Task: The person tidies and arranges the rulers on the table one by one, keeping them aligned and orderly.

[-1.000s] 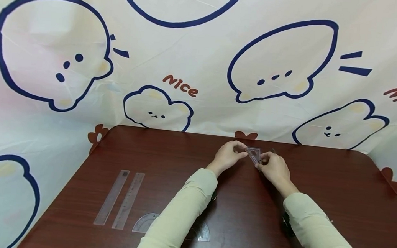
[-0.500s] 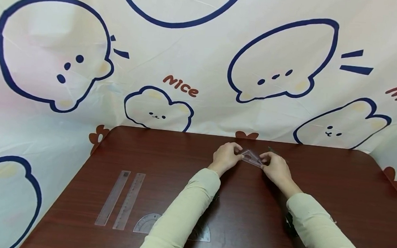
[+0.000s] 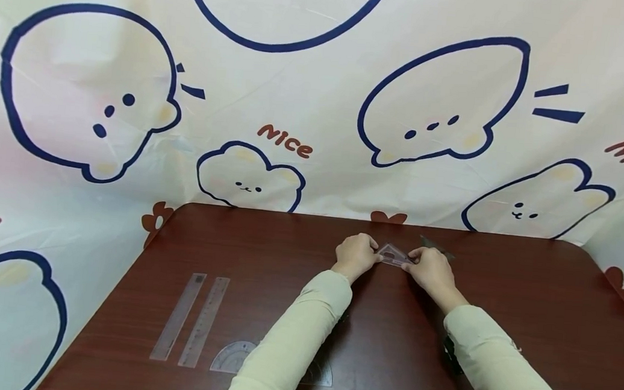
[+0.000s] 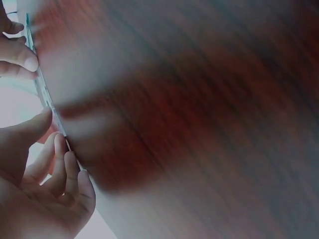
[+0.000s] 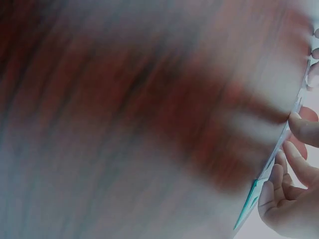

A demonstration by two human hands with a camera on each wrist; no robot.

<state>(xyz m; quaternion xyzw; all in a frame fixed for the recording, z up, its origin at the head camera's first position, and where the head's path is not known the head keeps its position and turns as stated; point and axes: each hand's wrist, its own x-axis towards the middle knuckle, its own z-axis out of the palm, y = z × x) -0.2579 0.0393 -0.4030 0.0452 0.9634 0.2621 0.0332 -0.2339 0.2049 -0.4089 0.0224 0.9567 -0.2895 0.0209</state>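
Note:
A small clear plastic set square (image 3: 394, 261) lies between the two hands near the table's far edge, its long side towards me. My left hand (image 3: 355, 255) pinches its left corner with thumb and fingertips. At the right corner, my right hand (image 3: 434, 273) pinches it in the same way. Seen edge-on in the left wrist view, the set square (image 4: 42, 89) is a thin line close to the tabletop. Another flat piece (image 3: 439, 247), greenish and pointed, lies just behind the right hand and is partly hidden by it; its teal edge (image 5: 246, 204) shows in the right wrist view.
Two clear rulers (image 3: 177, 318) (image 3: 204, 323) lie side by side on the left of the brown table (image 3: 265, 246). A clear protractor (image 3: 230, 357) sits near the front, partly covered by the left sleeve. A patterned cloth (image 3: 329, 99) hangs behind the table.
The set square has been turned between the hands, so its long side now faces me. The greenish piece behind the right hand shows more. The head view has shifted slightly.

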